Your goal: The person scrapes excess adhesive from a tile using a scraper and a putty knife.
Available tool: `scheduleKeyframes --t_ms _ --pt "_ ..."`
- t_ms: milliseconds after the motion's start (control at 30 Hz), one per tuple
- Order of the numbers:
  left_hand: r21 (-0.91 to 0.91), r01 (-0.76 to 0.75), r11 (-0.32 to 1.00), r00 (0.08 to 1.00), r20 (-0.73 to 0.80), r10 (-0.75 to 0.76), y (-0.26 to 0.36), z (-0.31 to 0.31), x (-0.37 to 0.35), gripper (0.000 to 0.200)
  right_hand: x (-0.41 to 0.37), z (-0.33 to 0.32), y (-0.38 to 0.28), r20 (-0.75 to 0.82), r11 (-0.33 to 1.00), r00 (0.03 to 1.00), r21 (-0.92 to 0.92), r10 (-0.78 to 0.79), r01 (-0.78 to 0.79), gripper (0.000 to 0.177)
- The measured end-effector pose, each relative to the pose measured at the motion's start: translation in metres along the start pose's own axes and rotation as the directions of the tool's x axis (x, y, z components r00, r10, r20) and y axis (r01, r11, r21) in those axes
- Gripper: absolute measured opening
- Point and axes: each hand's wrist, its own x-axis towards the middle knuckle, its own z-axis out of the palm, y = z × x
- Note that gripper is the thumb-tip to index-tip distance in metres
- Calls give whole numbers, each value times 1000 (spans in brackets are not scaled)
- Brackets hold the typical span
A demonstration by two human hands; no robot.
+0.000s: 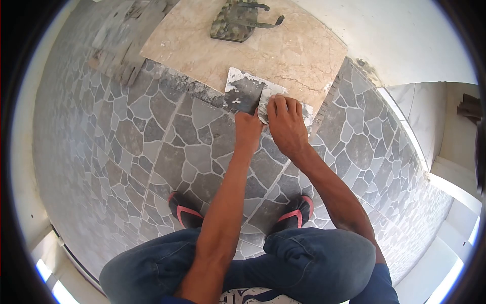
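My left hand point(248, 130) is closed in a fist at the near edge of a dark flat plate point(244, 95) smeared with white paste, and appears to grip it. Fingers of my right hand point(287, 124) curl over a small flat piece point(271, 96) thickly caked in the same white paste; it touches the plate's right side. How either one is shaped beneath the fingers is hidden. Both lie over the near edge of a large beige marble-patterned tile point(192, 45), which has a crack line and white smears near its right side.
A camouflage-patterned object point(230, 23) with two dark arms rests on the tile's far part. Worn wooden pieces point(119, 55) lie at the left. Grey stone-patterned flooring point(197, 162) surrounds my sandalled feet point(187, 212). A white wall point(405, 40) borders the right.
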Motion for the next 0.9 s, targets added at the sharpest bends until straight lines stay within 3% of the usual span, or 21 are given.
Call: scheduleKeyframes --t_ms 167,267,367,467,567,600,733,800,867,900 --pt "-50 -22 999 999 -28 20 19 14 -9 39 4 -1 11 62 1000 998 6 -4 3 43" --pt "-113 -6 994 997 -71 -2 17 18 -7 41 3 2 8 20 1000 1000 -8 16 -16 42" --pt "205 -6 979 997 -69 21 12 6 -2 42 -8 1 3 -27 998 999 -46 -39 38 42" --pt "-96 -59 994 997 -62 53 2 15 -1 44 15 1 12 77 999 996 20 34 -36 41" --pt "54 0 999 999 -40 2 -3 3 6 44 -4 3 5 -12 999 1000 -41 -12 11 37" --pt "-3 -27 1000 999 -33 27 1 8 8 43 -8 4 6 -48 996 998 -77 -50 46 37" --pt "-88 -12 996 999 -46 8 2 16 -2 41 28 -1 23 141 997 987 0 79 -80 40" --pt "-58 -20 998 999 -50 17 9 16 -1 39 9 0 7 -53 998 998 -57 -27 24 37" --pt "-10 -57 998 997 -45 56 10 15 -1 38 5 7 11 -54 995 998 -93 -27 22 35" --pt "8 -1 1000 999 -39 2 7 11 -3 36 15 6 19 -36 996 999 -86 -10 7 36"
